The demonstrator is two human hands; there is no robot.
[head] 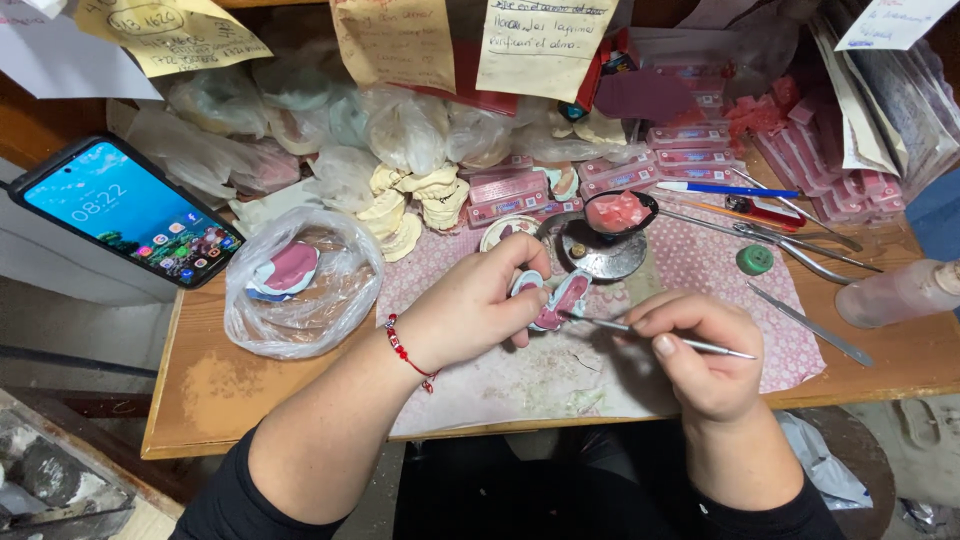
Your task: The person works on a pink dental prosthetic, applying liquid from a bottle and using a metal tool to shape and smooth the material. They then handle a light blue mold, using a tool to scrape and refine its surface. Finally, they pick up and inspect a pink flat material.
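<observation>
I see my left hand (470,305) closed around a small pink and white dental mould (556,298), holding it just above the cloth. My right hand (700,350) pinches a thin metal tool (640,328) like a pencil, and its tip touches the pink wax on the mould. I think the wax work is partly done: pink wax already sits on the mould, but the tool is at it and more shaping looks left to do. A dark spoon (620,212) with a lump of pink wax rests just behind, so I guess more wax can go on.

The hands work over a pink spotted cloth (720,270) on a small wooden table (200,390). A clear bag (300,290) with another pink and white piece lies to the left. A phone (125,210) leans beside it. More metal tools (800,250) and a green cap (755,259) lie on the right. White plaster moulds (415,205), bags and pink wax strips (690,155) are piled at the back, under paper notes (540,45). The room looks small and crowded
</observation>
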